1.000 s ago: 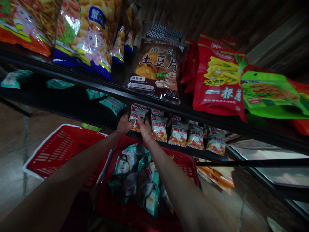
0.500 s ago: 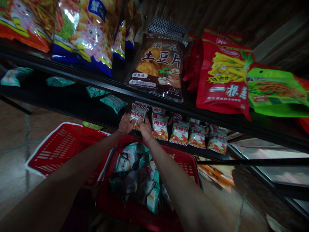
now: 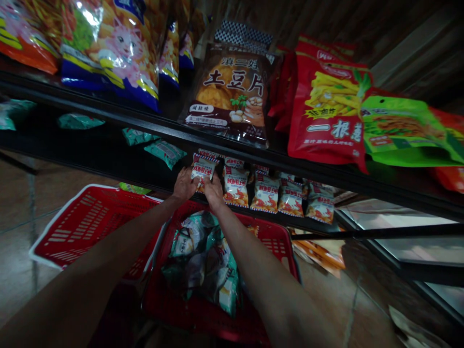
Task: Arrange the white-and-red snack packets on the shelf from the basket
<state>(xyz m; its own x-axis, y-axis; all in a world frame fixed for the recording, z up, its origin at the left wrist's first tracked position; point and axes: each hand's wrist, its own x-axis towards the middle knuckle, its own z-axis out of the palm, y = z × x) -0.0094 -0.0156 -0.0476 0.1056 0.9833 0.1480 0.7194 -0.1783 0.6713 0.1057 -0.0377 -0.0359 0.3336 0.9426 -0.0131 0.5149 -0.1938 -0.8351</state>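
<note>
Grip closed: a white snack bag [image 3: 202,169] is held between left hand [image 3: 186,183] and right hand [image 3: 214,190] on the lower shelf [image 3: 90,151].
Passage rightward is hemmed by matching bags [image 3: 236,187], headroom by the upper shelf [image 3: 126,120]. Black shelf surface is exposed leftward, in front of teal packets [image 3: 165,153]; near the front edge, a loaded red basket [image 3: 273,243] is placed.

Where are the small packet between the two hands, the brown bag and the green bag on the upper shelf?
Small packet [image 3: 203,170]: head view, middle of its front.
Brown bag [image 3: 229,93]: head view, middle of its front.
Green bag [image 3: 405,129]: head view, middle of its front.
</note>
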